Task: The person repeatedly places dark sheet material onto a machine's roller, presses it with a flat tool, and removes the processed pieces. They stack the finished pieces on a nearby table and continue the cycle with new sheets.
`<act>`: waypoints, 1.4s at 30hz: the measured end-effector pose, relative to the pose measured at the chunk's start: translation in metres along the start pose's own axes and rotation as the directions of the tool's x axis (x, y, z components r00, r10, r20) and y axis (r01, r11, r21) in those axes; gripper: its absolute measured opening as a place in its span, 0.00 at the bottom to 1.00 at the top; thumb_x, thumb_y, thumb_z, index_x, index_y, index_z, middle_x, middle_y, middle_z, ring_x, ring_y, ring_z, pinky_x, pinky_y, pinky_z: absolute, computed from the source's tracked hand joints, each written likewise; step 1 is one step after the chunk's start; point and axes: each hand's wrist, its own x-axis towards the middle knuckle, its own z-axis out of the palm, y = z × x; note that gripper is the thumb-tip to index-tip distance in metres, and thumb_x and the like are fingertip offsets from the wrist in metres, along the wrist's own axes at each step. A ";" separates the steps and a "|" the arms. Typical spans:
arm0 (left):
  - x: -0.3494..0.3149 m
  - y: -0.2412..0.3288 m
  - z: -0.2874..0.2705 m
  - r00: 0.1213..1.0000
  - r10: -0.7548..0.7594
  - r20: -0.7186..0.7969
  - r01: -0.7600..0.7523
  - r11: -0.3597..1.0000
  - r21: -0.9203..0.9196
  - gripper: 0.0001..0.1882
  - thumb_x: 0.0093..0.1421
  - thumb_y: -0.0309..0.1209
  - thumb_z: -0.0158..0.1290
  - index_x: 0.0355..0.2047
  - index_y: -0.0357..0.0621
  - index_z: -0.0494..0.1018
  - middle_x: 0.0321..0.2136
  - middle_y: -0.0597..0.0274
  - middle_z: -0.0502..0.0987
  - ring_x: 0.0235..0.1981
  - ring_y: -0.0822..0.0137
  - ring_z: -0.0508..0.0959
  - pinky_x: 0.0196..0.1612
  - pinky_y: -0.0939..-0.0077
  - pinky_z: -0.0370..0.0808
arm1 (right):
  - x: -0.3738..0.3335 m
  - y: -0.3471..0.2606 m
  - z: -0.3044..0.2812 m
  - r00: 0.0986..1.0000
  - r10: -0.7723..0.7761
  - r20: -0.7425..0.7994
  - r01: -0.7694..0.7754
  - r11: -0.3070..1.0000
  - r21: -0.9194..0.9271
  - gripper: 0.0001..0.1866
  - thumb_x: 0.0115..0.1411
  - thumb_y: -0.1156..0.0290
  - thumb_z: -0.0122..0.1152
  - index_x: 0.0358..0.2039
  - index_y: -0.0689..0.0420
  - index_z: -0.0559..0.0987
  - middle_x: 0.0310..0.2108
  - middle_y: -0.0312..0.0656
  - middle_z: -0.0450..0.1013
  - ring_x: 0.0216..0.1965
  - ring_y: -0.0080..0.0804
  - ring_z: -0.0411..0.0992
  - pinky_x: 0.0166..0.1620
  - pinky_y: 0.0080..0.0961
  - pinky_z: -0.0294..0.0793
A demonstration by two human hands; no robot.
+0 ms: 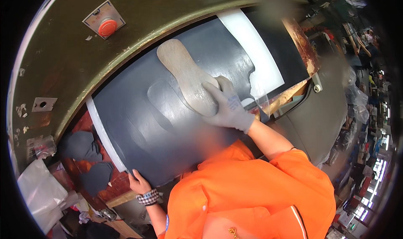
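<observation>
My right hand (231, 111), in a grey glove, grips the wide end of a sole-shaped cutting die (178, 64) with a worn grey-brown top. The die rests on a dark rubbery sheet (126, 113), its narrow end pointing up and to the left. Curved sole-shaped outlines mark the sheet left of the die. At the sheet's near left corner, my bare left hand (140, 184) pinches the edge between thumb and fingers. What lies under the fingers is partly hidden. A white layer (262, 58) shows beyond the sheet at both sides.
A dark green machine beam (138, 12) spans the far side, bearing a red push button (108, 27). Dark offcuts (79, 145) lie on the worn red surface at left. Clear plastic bags (42, 186) hang lower left. A grey-brown panel (312, 115) stands at right.
</observation>
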 end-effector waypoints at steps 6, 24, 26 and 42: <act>-0.044 -0.016 -0.012 0.997 -0.006 0.074 0.013 0.995 -0.098 0.21 0.73 0.41 0.46 0.45 0.31 0.76 0.34 0.47 0.82 0.32 0.62 0.80 0.39 0.67 0.75 | -0.001 0.006 -0.085 0.867 0.393 0.306 -0.474 0.461 0.750 0.51 0.40 0.67 0.78 0.66 0.59 0.64 0.54 0.49 0.72 0.53 0.37 0.72 0.61 0.36 0.68; 0.063 0.028 0.019 1.000 0.003 -0.006 -0.004 0.994 -0.108 0.23 0.73 0.44 0.48 0.40 0.31 0.76 0.29 0.50 0.81 0.27 0.66 0.76 0.33 0.68 0.73 | 0.129 0.078 -0.038 0.960 0.058 -0.273 -0.062 0.998 -0.005 0.55 0.49 0.54 0.73 0.70 0.65 0.54 0.64 0.63 0.59 0.66 0.59 0.57 0.66 0.47 0.59; 0.087 0.031 0.026 1.000 -0.024 -0.012 0.023 0.998 -0.055 0.23 0.72 0.44 0.49 0.37 0.31 0.76 0.25 0.52 0.80 0.25 0.68 0.74 0.31 0.68 0.72 | 0.167 0.078 -0.057 0.892 0.017 -0.451 -0.039 0.998 -0.040 0.51 0.56 0.52 0.68 0.70 0.67 0.53 0.64 0.65 0.58 0.66 0.61 0.56 0.66 0.48 0.58; 0.234 0.052 0.048 0.995 0.044 -0.092 -0.044 0.999 0.004 0.24 0.71 0.45 0.48 0.31 0.33 0.75 0.21 0.44 0.77 0.20 0.60 0.72 0.28 0.60 0.71 | 0.227 0.086 -0.055 0.746 -0.107 -0.657 -0.071 0.969 -0.238 0.51 0.57 0.60 0.72 0.66 0.75 0.50 0.62 0.70 0.54 0.63 0.65 0.56 0.64 0.50 0.57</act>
